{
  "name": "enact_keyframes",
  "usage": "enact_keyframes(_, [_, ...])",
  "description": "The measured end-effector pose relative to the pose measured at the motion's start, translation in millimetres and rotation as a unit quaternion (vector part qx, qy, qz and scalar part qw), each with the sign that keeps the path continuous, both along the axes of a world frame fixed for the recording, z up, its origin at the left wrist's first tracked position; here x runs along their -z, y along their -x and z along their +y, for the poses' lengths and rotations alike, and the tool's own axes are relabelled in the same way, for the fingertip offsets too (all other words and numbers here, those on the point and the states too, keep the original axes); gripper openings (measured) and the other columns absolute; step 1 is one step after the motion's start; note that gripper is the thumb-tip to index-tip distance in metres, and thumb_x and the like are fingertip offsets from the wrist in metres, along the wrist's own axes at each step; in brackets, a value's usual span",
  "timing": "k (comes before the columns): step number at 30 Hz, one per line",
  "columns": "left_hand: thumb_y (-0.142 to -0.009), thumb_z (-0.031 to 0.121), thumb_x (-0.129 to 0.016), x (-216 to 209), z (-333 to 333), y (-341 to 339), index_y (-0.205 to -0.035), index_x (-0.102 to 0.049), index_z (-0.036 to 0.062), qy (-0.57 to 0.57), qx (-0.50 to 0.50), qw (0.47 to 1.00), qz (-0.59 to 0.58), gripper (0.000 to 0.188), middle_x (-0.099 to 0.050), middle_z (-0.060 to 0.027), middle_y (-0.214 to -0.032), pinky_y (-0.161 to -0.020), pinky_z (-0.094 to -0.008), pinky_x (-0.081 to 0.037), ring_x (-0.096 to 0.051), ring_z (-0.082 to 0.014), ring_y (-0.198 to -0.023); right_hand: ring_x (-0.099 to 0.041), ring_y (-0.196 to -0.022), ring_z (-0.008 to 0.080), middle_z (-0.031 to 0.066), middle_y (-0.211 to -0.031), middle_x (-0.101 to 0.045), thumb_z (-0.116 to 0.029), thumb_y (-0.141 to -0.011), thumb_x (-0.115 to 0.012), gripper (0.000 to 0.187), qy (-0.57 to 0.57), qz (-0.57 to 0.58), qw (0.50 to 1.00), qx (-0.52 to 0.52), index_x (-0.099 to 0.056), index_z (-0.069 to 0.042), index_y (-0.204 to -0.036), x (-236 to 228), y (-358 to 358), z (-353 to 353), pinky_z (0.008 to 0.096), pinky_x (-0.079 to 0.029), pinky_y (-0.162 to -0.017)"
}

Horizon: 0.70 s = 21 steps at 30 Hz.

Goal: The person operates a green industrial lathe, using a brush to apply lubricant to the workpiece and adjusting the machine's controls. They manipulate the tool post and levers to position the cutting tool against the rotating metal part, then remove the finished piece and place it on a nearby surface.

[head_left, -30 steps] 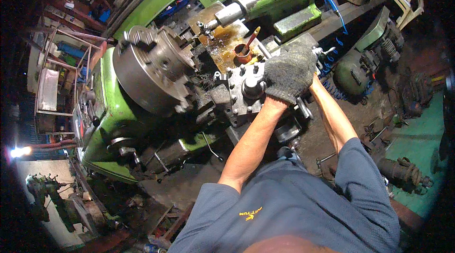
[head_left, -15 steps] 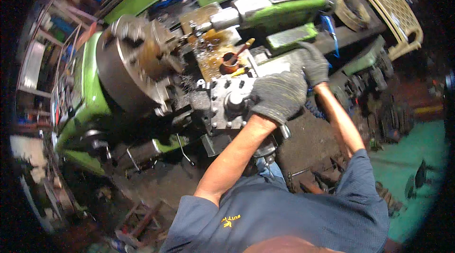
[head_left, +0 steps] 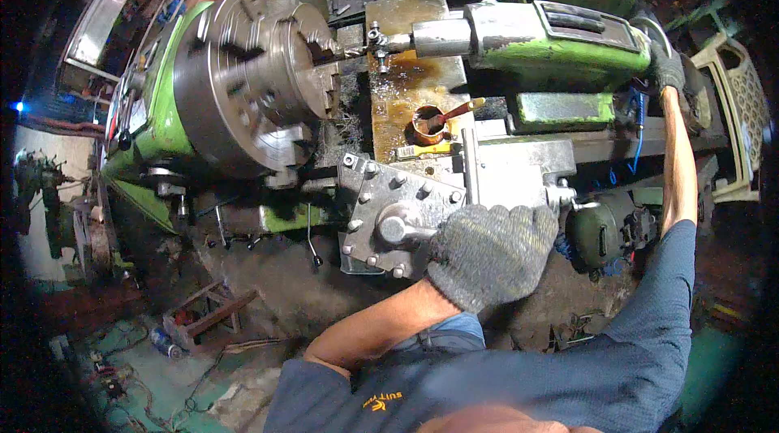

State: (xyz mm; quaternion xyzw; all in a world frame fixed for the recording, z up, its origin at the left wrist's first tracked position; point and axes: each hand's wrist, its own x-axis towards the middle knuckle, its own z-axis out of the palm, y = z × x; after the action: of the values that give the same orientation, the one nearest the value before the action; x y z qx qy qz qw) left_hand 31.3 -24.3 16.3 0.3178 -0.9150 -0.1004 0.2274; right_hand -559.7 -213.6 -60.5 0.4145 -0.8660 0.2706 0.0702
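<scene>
My left hand [head_left: 491, 258], in a grey knit glove, is closed over the end of the clamping lever of the lathe's square tool post [head_left: 398, 226]. Its fingers are curled and the lever's end is hidden beneath them. Stretched far to the right, my gloved right hand [head_left: 668, 69] grips the rim of the tailstock handwheel [head_left: 651, 34]. The green tailstock [head_left: 560, 39] carries a drill bit [head_left: 353, 51] pointing at the large chuck [head_left: 260, 84], whose jaws look motion-blurred. Between them, a small round pot [head_left: 428, 126] with a brush in it stands on the oily plate.
A yellow-handled brush [head_left: 418, 151] lies beside the pot. Control levers [head_left: 312, 238] stick out below the chuck. A blue air hose [head_left: 638, 133] hangs under the tailstock. A beige plastic chair [head_left: 742, 100] stands at the far right.
My right hand has moved right, from near the left hand to the tailstock handwheel. My left hand stays at the tool post lever. The view has shifted, and the lathe appears more level.
</scene>
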Motion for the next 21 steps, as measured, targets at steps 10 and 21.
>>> enact_keyframes(10, [-0.078, 0.021, -0.06, -9.7, -2.3, -2.4, -0.096, -0.067, 0.005, -0.002, 0.017, 1.0, -0.022, 0.024, -0.058, -0.0058, -0.067, -0.046, -0.0393, -0.046, -0.061, -0.0215, -0.058, -0.065, -0.104, 0.0454, 0.0238, -0.11, -0.069, -0.048, -0.087, -0.053, 0.05, -0.042, 0.16, 0.979, 0.123, -0.071, -0.009, -0.112, 26.4, 86.8, -0.1, 0.0521, -0.051, -0.084])
enact_keyframes(21, [-0.079, 0.021, -0.063, -3.9, 1.9, -3.8, -0.099, -0.063, 0.0055, -0.113, 0.037, 0.993, -0.017, 0.026, -0.058, -0.0076, -0.074, -0.053, -0.0438, -0.046, -0.061, -0.0255, -0.064, -0.064, -0.107, 0.0433, 0.0242, -0.112, -0.068, -0.042, -0.086, -0.052, 0.043, -0.073, 0.187, 0.974, 0.104, -0.072, -0.01, -0.106, 18.7, 74.2, -7.9, 0.0499, -0.051, -0.09])
